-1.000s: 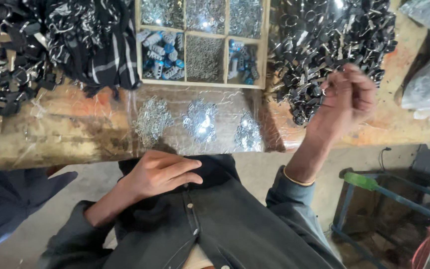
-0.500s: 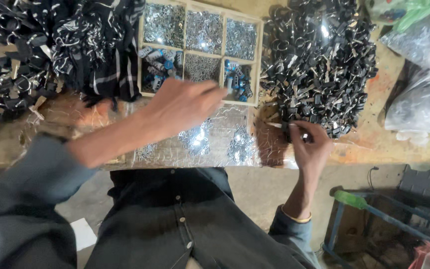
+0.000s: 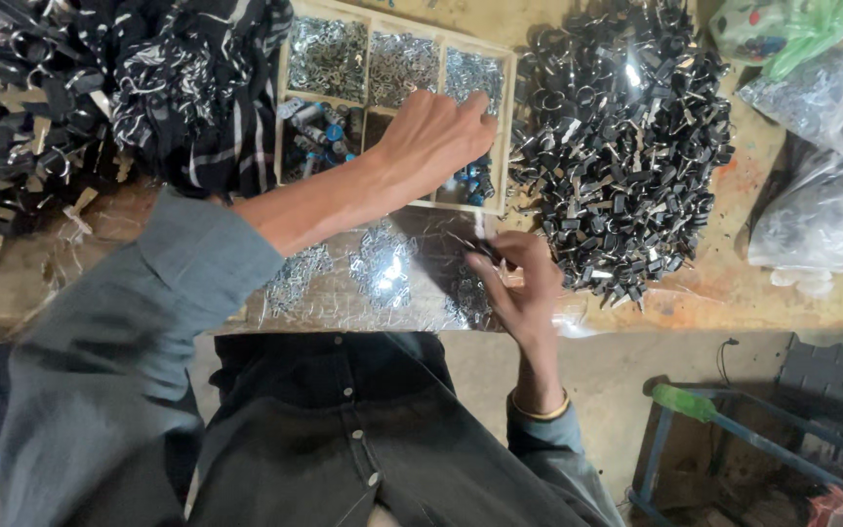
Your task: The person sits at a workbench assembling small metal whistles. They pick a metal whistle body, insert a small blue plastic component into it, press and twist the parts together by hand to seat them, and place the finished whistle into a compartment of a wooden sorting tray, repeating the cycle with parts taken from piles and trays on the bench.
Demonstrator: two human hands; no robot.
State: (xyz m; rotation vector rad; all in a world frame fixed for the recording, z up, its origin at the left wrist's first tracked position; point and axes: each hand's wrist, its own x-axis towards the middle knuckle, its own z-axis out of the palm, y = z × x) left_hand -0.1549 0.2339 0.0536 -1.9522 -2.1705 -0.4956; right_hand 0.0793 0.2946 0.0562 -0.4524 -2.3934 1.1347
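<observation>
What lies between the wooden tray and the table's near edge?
In the head view, a clear plastic sheet bearing small heaps of silvery metal parts; the right hand hovers there.

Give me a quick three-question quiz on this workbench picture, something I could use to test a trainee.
1. True or false: the left hand reaches over the wooden compartment tray.
2. Multiple choice: where is the big pile of black clips? A) to the right of the tray B) inside the tray C) on the floor
3. Fill in: the right hand pinches a small ____ piece above the clear plastic sheet.

Key: 1 true; 2 A; 3 black, though it is too small to identify further.
</observation>
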